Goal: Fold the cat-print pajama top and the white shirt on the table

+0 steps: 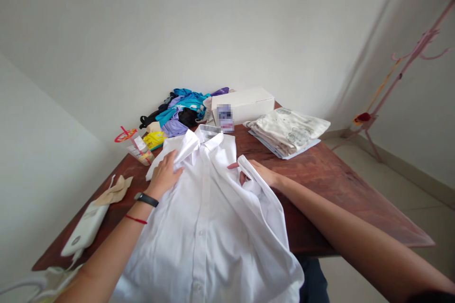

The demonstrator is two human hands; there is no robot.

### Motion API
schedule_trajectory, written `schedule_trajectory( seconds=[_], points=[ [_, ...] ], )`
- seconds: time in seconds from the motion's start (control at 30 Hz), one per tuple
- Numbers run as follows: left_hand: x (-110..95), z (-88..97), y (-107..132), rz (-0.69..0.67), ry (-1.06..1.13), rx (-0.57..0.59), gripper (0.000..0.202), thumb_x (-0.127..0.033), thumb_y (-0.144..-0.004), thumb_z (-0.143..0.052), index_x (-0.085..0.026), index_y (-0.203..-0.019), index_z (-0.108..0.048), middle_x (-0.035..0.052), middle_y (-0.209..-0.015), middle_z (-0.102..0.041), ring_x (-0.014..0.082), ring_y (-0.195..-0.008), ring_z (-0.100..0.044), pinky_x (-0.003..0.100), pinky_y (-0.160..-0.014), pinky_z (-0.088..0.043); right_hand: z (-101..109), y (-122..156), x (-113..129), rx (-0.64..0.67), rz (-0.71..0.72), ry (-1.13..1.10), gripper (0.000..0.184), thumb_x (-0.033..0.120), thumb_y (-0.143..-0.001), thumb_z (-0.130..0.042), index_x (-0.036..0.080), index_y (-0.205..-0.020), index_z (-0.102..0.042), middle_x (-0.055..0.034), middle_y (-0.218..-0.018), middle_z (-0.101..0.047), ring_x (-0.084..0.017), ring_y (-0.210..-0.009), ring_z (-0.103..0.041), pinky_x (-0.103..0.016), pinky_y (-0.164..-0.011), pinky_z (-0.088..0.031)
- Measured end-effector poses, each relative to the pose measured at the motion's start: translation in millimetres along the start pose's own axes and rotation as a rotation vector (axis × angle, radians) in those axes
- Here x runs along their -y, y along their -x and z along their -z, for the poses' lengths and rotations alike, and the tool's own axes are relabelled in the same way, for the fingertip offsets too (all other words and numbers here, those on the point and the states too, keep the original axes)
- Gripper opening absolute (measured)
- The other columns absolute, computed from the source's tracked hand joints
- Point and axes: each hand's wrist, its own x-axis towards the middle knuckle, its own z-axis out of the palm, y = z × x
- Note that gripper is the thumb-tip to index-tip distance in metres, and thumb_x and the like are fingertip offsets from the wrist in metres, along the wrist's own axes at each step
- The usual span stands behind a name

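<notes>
A white button-up shirt [209, 227] lies front up on a brown wooden table [341, 189], collar toward the far side. My left hand [166, 174] rests on the shirt's left shoulder near the collar, fingers curled into the cloth. My right hand [256, 171] is at the right shoulder, fingers pinching a fold of the sleeve that drapes over the hand. A black band and a red string circle my left wrist.
Behind the shirt stand a white box [245, 103], a pile of coloured clothes [181, 111] and a stack of folded cream garments [289, 131]. At the left lie a plastic cup [137, 146], a yellow packet [155, 139], tan paper [114, 191] and a white power bank [85, 229]. A pink coat stand [401, 73] is at the right.
</notes>
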Motion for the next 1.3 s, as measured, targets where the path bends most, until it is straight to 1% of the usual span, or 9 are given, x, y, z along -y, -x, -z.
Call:
schedule_trajectory(
  seconds=[0.1, 0.27, 0.43, 0.6, 0.73, 0.87, 1.0, 1.1, 1.3],
  points=[
    [-4.6, -2.0, -14.6, 0.049, -0.042, 0.028, 0.075, -0.055, -0.093, -0.057, -0.018, -0.154, -0.036, 0.0197, -0.135, -0.062, 0.0393, -0.124, -0.058, 0.046, -0.099, -0.046, 1.0, 2.7, 3.3, 0.102, -0.006, -0.005, 0.047, 0.050, -0.089, -0.061, 0.016, -0.118, -0.075, -0.0022, -0.063, -0.071, -0.019, -0.059, -0.064, -0.028, -0.059, -0.050],
    [-22.3, -6.3, -25.8, 0.120, 0.010, 0.021, 0.090, -0.072, -0.085, -0.059, -0.015, -0.152, -0.039, 0.0223, -0.140, -0.058, 0.0423, -0.126, -0.055, 0.047, -0.097, -0.046, 0.6, 3.3, 5.1, 0.237, 0.023, 0.054, 0.049, 0.043, -0.082, -0.071, 0.015, -0.122, -0.072, 0.0001, -0.061, -0.070, -0.017, -0.056, -0.062, -0.027, -0.058, -0.049],
    [-34.0, -7.6, -36.7, 0.113, 0.022, -0.019, 0.061, -0.046, -0.091, -0.059, -0.014, -0.142, -0.047, 0.0189, -0.128, -0.066, 0.0378, -0.116, -0.063, 0.043, -0.091, -0.049, 5.6, 6.9, 20.1, 0.235, -0.016, 0.011, 0.048, 0.042, -0.080, -0.071, 0.010, -0.116, -0.075, -0.0037, -0.059, -0.071, -0.018, -0.054, -0.062, -0.028, -0.055, -0.047],
    [-8.7, 9.3, -61.4, 0.160, 0.076, -0.158, 0.038, -0.028, -0.095, -0.049, -0.018, -0.131, -0.056, 0.0145, -0.122, -0.069, 0.0345, -0.111, -0.065, 0.040, -0.088, -0.051, 27.0, 14.1, 39.0, 0.178, -0.075, -0.051, 0.054, 0.045, -0.075, -0.073, 0.012, -0.118, -0.074, 0.0016, -0.054, -0.064, -0.014, -0.052, -0.055, -0.025, -0.054, -0.043],
    [17.6, 39.7, -78.2, 0.229, 0.088, -0.394, 0.044, -0.024, -0.096, -0.049, -0.012, -0.138, -0.049, 0.0174, -0.133, -0.061, 0.0346, -0.123, -0.059, 0.043, -0.101, -0.047, 46.2, 19.5, 44.9, 0.172, -0.163, -0.088, 0.053, 0.046, -0.073, -0.074, 0.014, -0.116, -0.075, 0.0038, -0.053, -0.060, -0.012, -0.046, -0.048, -0.024, -0.048, -0.038],
    [7.6, 57.1, -75.9, 0.143, 0.037, -0.524, 0.067, -0.029, -0.099, -0.049, -0.006, -0.156, -0.023, 0.0222, -0.158, -0.033, 0.0419, -0.144, -0.035, 0.051, -0.116, -0.032, 56.5, 23.4, 49.6, 0.166, -0.212, 0.011, 0.044, 0.038, -0.072, -0.076, 0.017, -0.110, -0.078, 0.0027, -0.055, -0.062, -0.015, -0.051, -0.053, -0.028, -0.057, -0.046],
    [-36.2, 25.0, -58.5, -0.216, 0.120, -0.249, 0.059, -0.031, -0.097, -0.052, -0.015, -0.153, -0.038, 0.0186, -0.160, -0.035, 0.0355, -0.148, -0.033, 0.050, -0.119, -0.032, 54.9, 25.0, 60.0, 0.145, -0.218, 0.156, 0.046, 0.031, -0.070, -0.075, 0.021, -0.115, -0.078, 0.0034, -0.055, -0.060, -0.018, -0.056, -0.056, -0.033, -0.065, -0.052],
    [-65.9, -17.7, -43.5, -0.365, 0.297, 0.041, 0.060, -0.041, -0.098, -0.054, -0.015, -0.151, -0.042, 0.0199, -0.158, -0.039, 0.0341, -0.146, -0.039, 0.049, -0.116, -0.039, 51.1, 29.2, 68.1, 0.068, -0.167, 0.350, 0.038, 0.026, -0.067, -0.076, 0.026, -0.105, -0.080, -0.0044, -0.085, -0.074, -0.027, -0.082, -0.066, -0.040, -0.084, -0.054],
    [-74.7, -57.8, -32.4, -0.336, 0.474, -0.032, 0.064, -0.044, -0.103, -0.044, -0.014, -0.158, -0.029, 0.0219, -0.167, -0.018, 0.0351, -0.152, -0.029, 0.050, -0.119, -0.035, 69.5, 59.9, 70.8, 0.012, -0.270, 0.735, 0.033, 0.044, -0.093, -0.053, 0.028, -0.104, -0.079, -0.0090, -0.104, -0.075, -0.029, -0.098, -0.068, -0.039, -0.092, -0.052]
  ],
)
